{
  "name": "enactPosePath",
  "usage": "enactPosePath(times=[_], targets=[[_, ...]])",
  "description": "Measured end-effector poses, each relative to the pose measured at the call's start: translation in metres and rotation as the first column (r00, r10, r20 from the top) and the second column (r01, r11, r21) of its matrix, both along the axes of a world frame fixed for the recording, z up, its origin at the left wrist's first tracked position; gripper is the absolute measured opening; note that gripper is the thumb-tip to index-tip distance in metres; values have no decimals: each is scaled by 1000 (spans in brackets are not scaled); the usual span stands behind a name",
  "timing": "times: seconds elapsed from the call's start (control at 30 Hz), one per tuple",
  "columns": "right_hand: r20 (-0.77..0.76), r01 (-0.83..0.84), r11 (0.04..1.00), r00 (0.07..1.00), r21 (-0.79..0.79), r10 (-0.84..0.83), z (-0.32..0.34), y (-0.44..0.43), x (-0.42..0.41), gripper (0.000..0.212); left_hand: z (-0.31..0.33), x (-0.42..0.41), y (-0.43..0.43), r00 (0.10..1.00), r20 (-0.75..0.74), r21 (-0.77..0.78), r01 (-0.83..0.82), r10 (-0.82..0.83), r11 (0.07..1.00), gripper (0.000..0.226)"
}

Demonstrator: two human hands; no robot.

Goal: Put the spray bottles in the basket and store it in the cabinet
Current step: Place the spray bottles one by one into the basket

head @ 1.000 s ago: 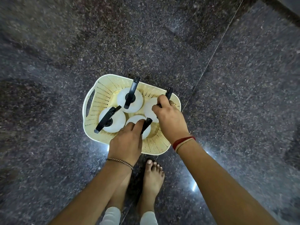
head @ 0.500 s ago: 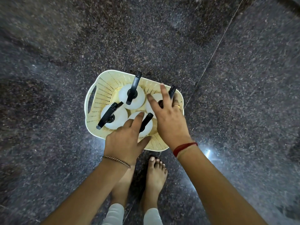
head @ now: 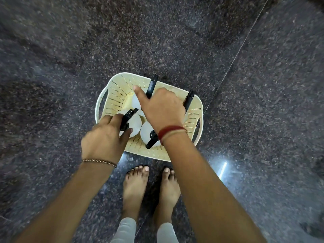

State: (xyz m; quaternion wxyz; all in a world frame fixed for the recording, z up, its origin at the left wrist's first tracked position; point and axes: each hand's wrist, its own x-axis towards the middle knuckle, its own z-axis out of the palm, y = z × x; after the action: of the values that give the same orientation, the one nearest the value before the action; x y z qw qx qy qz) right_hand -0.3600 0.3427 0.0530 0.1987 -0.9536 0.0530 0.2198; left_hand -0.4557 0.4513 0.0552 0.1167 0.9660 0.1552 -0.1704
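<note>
A cream perforated basket [head: 116, 95] stands on the dark granite floor with several white spray bottles upright inside it. Their black trigger heads stick up, one at the back [head: 152, 85] and one at the right [head: 188, 100]. My left hand [head: 103, 137] hovers over the left-front bottle [head: 135, 124], fingers apart, the thumb and forefinger either side of its trigger. My right hand [head: 163, 109] is spread over the middle of the basket with the thumb stretched out, hiding the back bottles. The front bottle [head: 146, 132] shows beside my right wrist.
My bare feet [head: 136, 183] stand just in front of the basket. A thin floor seam [head: 236, 53] runs diagonally past the basket's right side. A bright light reflection [head: 222, 170] lies on the floor at the right. The basket has handle slots at left [head: 100, 102] and right [head: 198, 132].
My right hand has slid left across the basket, from the right-back bottle to above the middle. My left hand has shifted left, from the front bottle to the left-front one.
</note>
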Motion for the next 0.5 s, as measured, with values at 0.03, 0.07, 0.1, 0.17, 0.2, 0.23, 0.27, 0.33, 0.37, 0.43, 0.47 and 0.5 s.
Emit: enactPosePath(times=[0.03, 0.07, 0.1, 0.17, 0.2, 0.23, 0.27, 0.33, 0.37, 0.43, 0.47, 0.5], targets=[[2, -11, 1000, 1000, 4, 11, -5, 7, 4, 50, -2, 0, -2, 1000, 16, 1, -2, 2, 1000, 30], [-4, -12, 1000, 1000, 17, 12, -10, 11, 8, 44, -3, 1, -2, 1000, 29, 11, -10, 9, 1000, 26], [-12, 4, 999, 1000, 35, -4, -13, 14, 10, 39, -4, 2, -1, 999, 36, 25, -16, 16, 1000, 24], [-25, 72, 995, 997, 69, -71, -15, 13, 12, 34, -6, 3, 1, 999, 42, 42, -13, 11, 999, 21], [-28, 103, 991, 995, 81, -101, -15, 11, 10, 34, -6, 4, 2, 999, 50, 43, 3, -6, 999, 20], [-28, 124, 988, 992, 91, -122, -14, 10, 9, 34, -7, 5, 2, 998, 60, 44, 27, -30, 999, 19], [-30, 141, 985, 990, 98, -139, -13, 10, 7, 35, -6, 5, 2, 996, 65, 51, 56, -59, 997, 17], [-38, 184, 976, 983, 113, -181, -13, 11, 5, 36, -6, 5, 3, 992, 66, 82, 107, -112, 991, 16], [-37, 207, 971, 978, 121, -203, -13, 13, 5, 36, -7, 4, 4, 989, 69, 99, 126, -133, 987, 16], [-33, 252, 958, 968, 135, -250, -13, 20, 5, 36, -7, 4, 5, 985, 71, 118, 150, -159, 982, 16], [-32, 276, 950, 961, 144, -274, -13, 22, 5, 35, -8, 3, 5, 983, 84, 119, 154, -164, 981, 16], [-40, 299, 942, 954, 152, -297, -13, 24, 5, 35, -8, 3, 5, 981, 103, 111, 153, -164, 982, 16]])
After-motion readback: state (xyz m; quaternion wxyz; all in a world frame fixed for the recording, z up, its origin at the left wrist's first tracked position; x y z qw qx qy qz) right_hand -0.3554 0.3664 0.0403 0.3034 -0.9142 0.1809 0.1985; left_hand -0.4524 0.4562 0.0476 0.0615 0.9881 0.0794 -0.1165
